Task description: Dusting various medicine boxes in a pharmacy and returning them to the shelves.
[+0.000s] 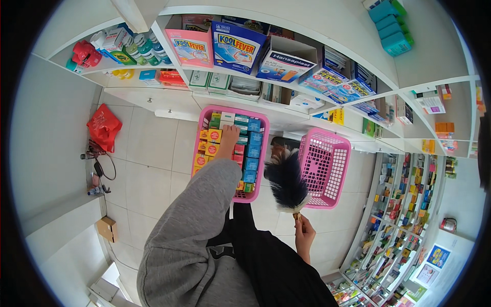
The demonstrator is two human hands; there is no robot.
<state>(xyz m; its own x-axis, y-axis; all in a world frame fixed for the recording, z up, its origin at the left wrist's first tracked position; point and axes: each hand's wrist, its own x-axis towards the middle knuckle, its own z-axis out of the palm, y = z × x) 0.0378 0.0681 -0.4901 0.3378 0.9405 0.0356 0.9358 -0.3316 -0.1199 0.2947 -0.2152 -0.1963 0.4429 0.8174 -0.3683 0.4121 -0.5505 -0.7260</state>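
Note:
My left hand [229, 138] reaches into a pink plastic basket [262, 156] packed with small medicine boxes. Its fingers close over a white box [227, 119] with green marks near the basket's far end; the fingertips are partly hidden. Around it stand yellow boxes [211, 149] on the left and blue boxes [251, 163] on the right, with green and red ones between. In my right hand [305, 233] is the short handle of a feather duster [287, 179], its black and white plumes pointing away from me. The duster overlaps the near-left side of a second pink basket [338, 171], which holds no boxes.
White shelves [204, 91] with boxed goods and bottles run along the far side. A dark object [280, 145] lies between the baskets, partly behind the duster. A red bag [105, 128], a cable and a cardboard box [107, 228] are on the left. Stocked racks [394, 220] stand at right.

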